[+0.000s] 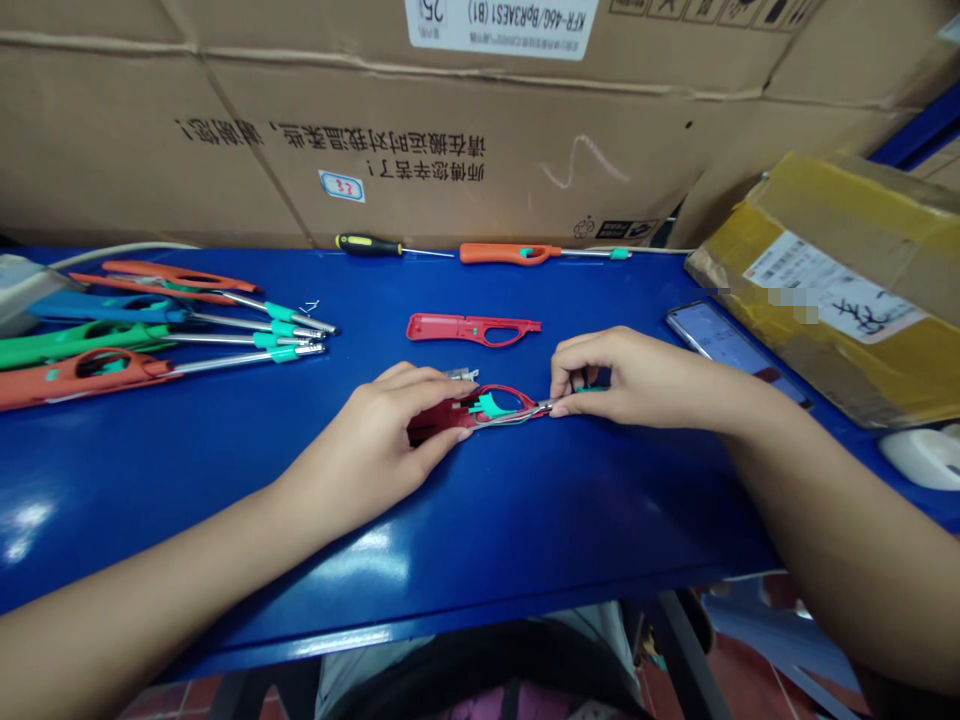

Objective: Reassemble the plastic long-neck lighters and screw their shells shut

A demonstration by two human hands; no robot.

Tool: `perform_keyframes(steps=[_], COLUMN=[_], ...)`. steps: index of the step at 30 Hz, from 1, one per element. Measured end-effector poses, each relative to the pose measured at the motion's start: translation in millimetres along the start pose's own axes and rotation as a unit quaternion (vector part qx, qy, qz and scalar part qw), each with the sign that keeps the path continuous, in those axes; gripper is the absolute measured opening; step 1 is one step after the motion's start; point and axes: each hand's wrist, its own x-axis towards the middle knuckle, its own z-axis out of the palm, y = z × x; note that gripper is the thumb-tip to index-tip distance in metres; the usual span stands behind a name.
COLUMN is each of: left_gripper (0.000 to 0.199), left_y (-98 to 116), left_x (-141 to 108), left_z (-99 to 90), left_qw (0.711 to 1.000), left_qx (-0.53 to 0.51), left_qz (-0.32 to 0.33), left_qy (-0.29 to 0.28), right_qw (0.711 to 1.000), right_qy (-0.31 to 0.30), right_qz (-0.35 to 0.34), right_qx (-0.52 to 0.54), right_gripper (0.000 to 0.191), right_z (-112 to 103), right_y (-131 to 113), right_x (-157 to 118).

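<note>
My left hand (401,430) is closed around the wide end of an opened red lighter half (510,392), which shows a green trigger (489,405) and thin wires inside. My right hand (600,375) pinches the metal tube at the narrow end of that same lighter. Just behind them, a separate red shell half (474,329) lies on the blue table with its inner side up. A small metallic or clear part (462,375) shows beside my left fingertips, partly hidden.
Several lighters, an orange one (112,378) nearest, lie at the left. A screwdriver (367,245) and an orange lighter (506,254) line the blue table's (360,590) back edge by a cardboard box (247,120). At right are a phone (731,345), a taped box (847,290) and a white object (922,457).
</note>
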Motion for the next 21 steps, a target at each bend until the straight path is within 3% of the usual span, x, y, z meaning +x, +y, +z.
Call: perform_keyframes(steps=[5, 12, 21], left_gripper=[0.034, 0.033, 0.035], left_y=[0.2, 0.3, 2.8], left_x=[-0.2, -0.1, -0.1], left_z=[0.0, -0.2, -2.0], left_qw=[1.0, 1.0, 0.999], left_qx=[0.002, 0.005, -0.011], left_qz=[-0.002, -0.002, -0.043], left_qy=[0.002, 0.0, 0.005], right_qw=[1.0, 0.999, 0.999], right_qy=[0.006, -0.004, -0.012], right_qz=[-0.022, 0.037, 0.036], right_qx=[-0.014, -0.024, 0.018], right_gripper=[0.013, 0.019, 0.024], right_z=[0.9, -1.7, -5.0], right_y=[0.8, -0.5, -2.3], right_x=[0.5, -0.8, -1.8])
